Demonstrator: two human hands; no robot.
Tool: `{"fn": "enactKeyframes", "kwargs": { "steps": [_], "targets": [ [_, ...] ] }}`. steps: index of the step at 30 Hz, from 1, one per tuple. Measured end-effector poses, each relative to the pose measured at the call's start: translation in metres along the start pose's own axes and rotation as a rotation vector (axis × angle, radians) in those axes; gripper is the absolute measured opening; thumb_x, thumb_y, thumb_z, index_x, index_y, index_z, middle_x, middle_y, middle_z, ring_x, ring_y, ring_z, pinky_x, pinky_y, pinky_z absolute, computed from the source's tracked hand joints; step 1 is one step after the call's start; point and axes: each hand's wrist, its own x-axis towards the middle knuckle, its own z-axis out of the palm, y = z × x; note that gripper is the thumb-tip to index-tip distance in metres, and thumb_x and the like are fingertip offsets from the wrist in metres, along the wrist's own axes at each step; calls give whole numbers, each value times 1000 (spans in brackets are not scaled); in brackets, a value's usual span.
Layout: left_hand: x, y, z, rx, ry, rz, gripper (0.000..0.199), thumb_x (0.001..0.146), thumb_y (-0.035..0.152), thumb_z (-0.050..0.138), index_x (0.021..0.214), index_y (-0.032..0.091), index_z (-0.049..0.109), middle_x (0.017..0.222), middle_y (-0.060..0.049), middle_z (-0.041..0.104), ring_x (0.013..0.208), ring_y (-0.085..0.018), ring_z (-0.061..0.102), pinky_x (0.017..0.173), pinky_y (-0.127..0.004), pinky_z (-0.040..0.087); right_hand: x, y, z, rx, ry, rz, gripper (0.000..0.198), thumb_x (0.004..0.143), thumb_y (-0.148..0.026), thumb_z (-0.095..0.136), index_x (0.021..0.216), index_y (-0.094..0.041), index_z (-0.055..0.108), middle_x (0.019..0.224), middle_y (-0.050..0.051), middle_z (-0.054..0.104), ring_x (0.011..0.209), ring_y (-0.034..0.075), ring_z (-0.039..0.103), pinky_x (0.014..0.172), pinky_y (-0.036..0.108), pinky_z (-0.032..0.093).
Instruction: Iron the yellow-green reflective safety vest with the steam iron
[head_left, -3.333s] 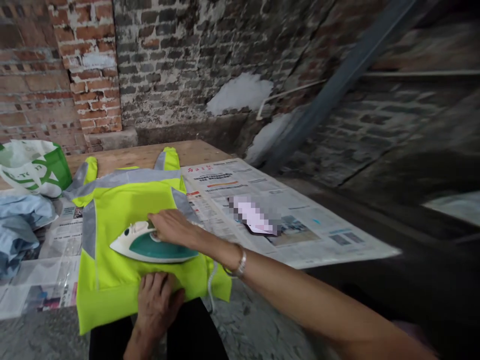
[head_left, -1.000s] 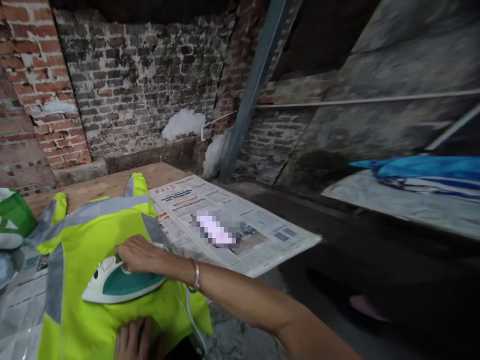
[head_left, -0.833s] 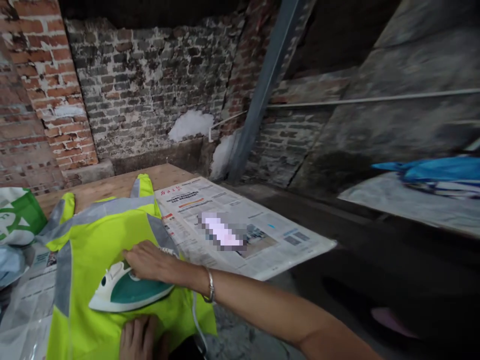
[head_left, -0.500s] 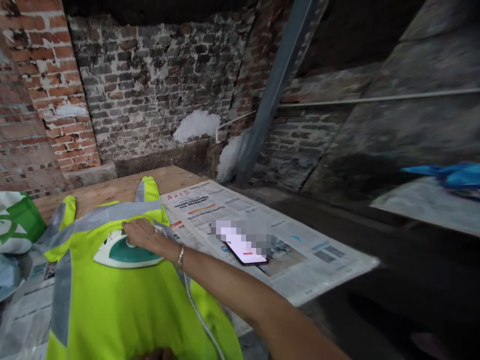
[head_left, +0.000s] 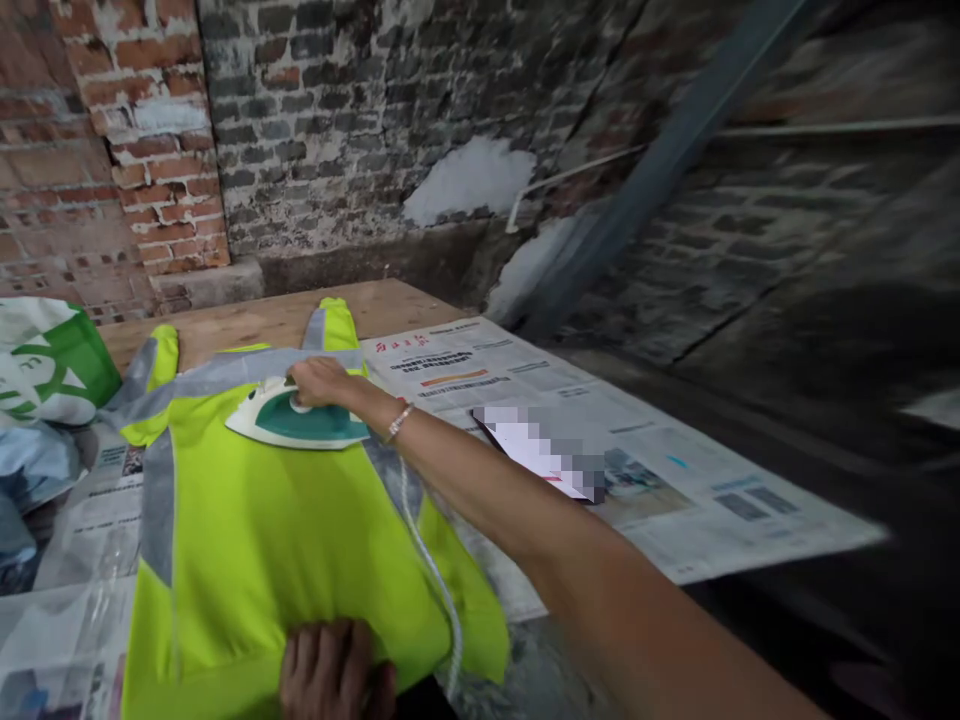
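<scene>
A bright yellow-green garment [head_left: 277, 540] with grey bands lies spread on the newspaper-covered table, sleeves stretched away from me. My right hand [head_left: 319, 383] is closed around the handle of a white and green iron [head_left: 289, 422], whose soleplate rests on the upper part of the garment. A pale cord [head_left: 431, 560] trails from the iron down over the right side of the cloth. At the near hem, my left hand [head_left: 334, 665] has its fingers bent over the fabric, gripping its edge; the thumb is partly in shadow.
A phone [head_left: 536, 460], partly blurred out, lies on newspaper [head_left: 652, 475] to the right. A green and white bag [head_left: 56, 360] and light blue cloth [head_left: 34, 475] sit at the left. Behind the wooden tabletop [head_left: 375, 297] stand brick walls and a slanted metal post [head_left: 675, 150].
The camera view has tilted down and turned left, so more of my left hand shows at the hem. My right hand stays on the iron, which is still on the upper garment.
</scene>
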Motion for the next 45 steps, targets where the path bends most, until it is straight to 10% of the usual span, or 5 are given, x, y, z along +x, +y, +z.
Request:
{"fn": "enactKeyframes", "kwargs": {
  "steps": [12,21,33,45],
  "targets": [
    [-4,-14,-61,-25,178,-76,17,101,18,56,114,23,65,106,-6,76,98,-20,72,88,-36,57,-169,-74,14,2,-67,-188,31,89,-22,63,118,-20,74,104,14,82,103,32,77,76,32,47],
    [-23,-106,-69,425,-151,-320,96,86,74,62,150,5,47,151,-27,59,144,-44,52,113,-58,46,-132,-93,22,-13,-1,-145,35,97,-22,56,128,-17,69,109,20,80,108,34,76,85,36,53],
    [-27,-103,-66,548,-262,-307,105,84,82,57,151,1,48,160,-28,49,148,-45,46,118,-58,39,6,-71,5,0,81,89,42,97,-21,57,135,-7,68,134,29,69,127,36,67,99,40,52],
    [-31,-120,-60,471,-206,-325,106,84,83,54,149,0,52,156,-30,52,147,-47,47,116,-61,40,-132,-74,18,12,-46,-141,30,89,-28,66,117,-23,78,106,13,82,105,30,77,80,32,52]
  ]
}}
